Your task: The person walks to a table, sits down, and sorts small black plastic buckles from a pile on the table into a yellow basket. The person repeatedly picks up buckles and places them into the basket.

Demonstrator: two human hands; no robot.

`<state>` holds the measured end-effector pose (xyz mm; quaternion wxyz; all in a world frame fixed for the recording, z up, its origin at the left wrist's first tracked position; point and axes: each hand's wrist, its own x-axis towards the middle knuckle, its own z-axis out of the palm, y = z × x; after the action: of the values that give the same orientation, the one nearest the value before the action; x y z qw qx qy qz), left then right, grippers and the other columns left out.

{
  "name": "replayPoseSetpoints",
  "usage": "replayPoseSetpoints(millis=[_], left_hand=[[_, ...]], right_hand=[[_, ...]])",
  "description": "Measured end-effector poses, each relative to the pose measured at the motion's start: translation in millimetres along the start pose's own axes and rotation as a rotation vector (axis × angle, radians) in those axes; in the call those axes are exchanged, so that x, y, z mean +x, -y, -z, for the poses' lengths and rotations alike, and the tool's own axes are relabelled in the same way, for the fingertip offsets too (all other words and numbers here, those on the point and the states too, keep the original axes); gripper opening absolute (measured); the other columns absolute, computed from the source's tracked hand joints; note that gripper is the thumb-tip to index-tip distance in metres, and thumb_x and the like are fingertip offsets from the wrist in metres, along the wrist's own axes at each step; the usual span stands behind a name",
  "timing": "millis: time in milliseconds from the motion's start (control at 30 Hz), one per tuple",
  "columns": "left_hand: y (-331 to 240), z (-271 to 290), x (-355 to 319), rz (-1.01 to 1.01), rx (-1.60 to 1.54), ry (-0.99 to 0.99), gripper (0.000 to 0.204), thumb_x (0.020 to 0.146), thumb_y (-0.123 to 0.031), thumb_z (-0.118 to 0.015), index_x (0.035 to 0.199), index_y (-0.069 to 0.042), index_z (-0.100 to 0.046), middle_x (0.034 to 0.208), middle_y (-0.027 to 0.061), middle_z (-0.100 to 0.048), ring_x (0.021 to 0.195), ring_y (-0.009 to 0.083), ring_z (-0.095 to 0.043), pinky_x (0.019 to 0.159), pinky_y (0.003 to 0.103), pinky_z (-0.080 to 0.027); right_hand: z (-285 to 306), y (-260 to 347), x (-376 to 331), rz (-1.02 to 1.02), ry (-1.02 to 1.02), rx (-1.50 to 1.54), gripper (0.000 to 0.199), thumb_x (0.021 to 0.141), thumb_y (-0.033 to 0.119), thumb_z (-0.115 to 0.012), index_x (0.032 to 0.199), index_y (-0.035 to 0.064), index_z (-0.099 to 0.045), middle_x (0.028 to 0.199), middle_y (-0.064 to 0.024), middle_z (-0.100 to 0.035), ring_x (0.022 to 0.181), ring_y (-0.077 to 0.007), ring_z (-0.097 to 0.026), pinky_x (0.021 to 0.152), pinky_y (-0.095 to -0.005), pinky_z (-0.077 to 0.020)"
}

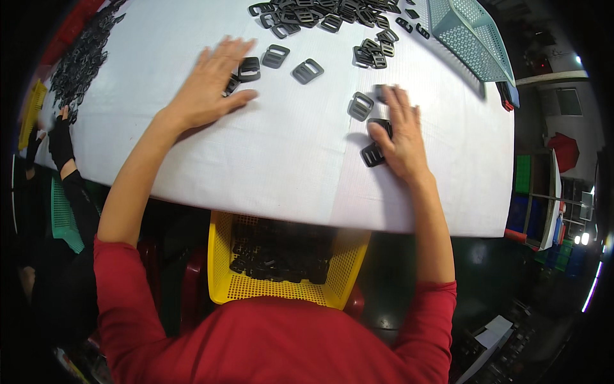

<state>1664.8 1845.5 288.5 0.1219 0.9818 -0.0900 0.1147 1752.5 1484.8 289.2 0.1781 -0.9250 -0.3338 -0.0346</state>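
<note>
My left hand (208,86) lies spread over the white table, its fingers stretched out and partly covering some black plastic buckles (249,68). On the right, my right hand (403,131) is flat too, fingers extended, over several more buckles (371,155) that stick out beside its thumb and fingertips. Between the hands lie loose slotted buckles: one grey-black buckle (307,71) near the middle, another (275,56) nearer my left hand, and a third (361,106) just left of my right hand. Farther back is a heap of the same buckles (320,14).
A yellow basket (220,275) holding black parts stands below the table's near edge. At the far right of the table sits a pale blue-green basket (464,45). To the left, a co-worker's black-sleeved hand (62,137) reaches a pile of small black parts (83,57).
</note>
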Motion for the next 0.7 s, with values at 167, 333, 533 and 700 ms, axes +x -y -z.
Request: replayPoseSetpoints(millis=[167,333,533,700], left_hand=[[-48,-24,41,-0.140,-0.130,0.052,0.066,0.092,-0.040,-0.055,0.147,-0.012,-0.031,0.151,0.0134,-0.032,0.143,0.0305,-0.023,0.118,0.045,-0.015],[-79,-28,44,-0.270,-0.440,0.062,0.049,0.093,-0.029,-0.057,0.133,-0.004,-0.047,0.139,0.0187,-0.045,0.131,0.0334,-0.041,0.110,0.042,-0.032],[-118,-6,-39,-0.236,-0.829,0.072,0.034,0.085,-0.014,-0.063,0.115,-0.002,-0.052,0.116,0.0187,-0.055,0.108,0.0362,-0.053,0.094,0.041,-0.044],[-112,29,-56,-0.200,-1.076,0.364,0.016,0.090,-0.012,-0.061,0.103,-0.004,-0.067,0.103,0.0115,-0.067,0.096,0.0249,-0.064,0.087,0.034,-0.049]], right_hand=[[-14,30,23,0.130,-0.019,0.306,0.060,0.094,0.047,-0.048,0.142,0.0119,-0.040,0.145,-0.0191,-0.039,0.138,-0.0342,-0.031,0.116,-0.0464,-0.0182],[-21,53,14,0.061,-0.069,0.539,0.049,0.096,0.038,-0.050,0.134,0.0071,-0.048,0.131,-0.0212,-0.052,0.125,-0.0372,-0.047,0.106,-0.0425,-0.0353],[-3,97,-59,0.037,0.033,0.722,0.037,0.093,0.018,-0.056,0.126,0.0029,-0.053,0.117,-0.0199,-0.058,0.109,-0.0361,-0.056,0.094,-0.0396,-0.0445],[29,112,-94,0.042,0.300,0.880,0.032,0.090,0.011,-0.061,0.121,0.0032,-0.058,0.104,-0.0152,-0.062,0.094,-0.0278,-0.063,0.084,-0.0349,-0.0496]])
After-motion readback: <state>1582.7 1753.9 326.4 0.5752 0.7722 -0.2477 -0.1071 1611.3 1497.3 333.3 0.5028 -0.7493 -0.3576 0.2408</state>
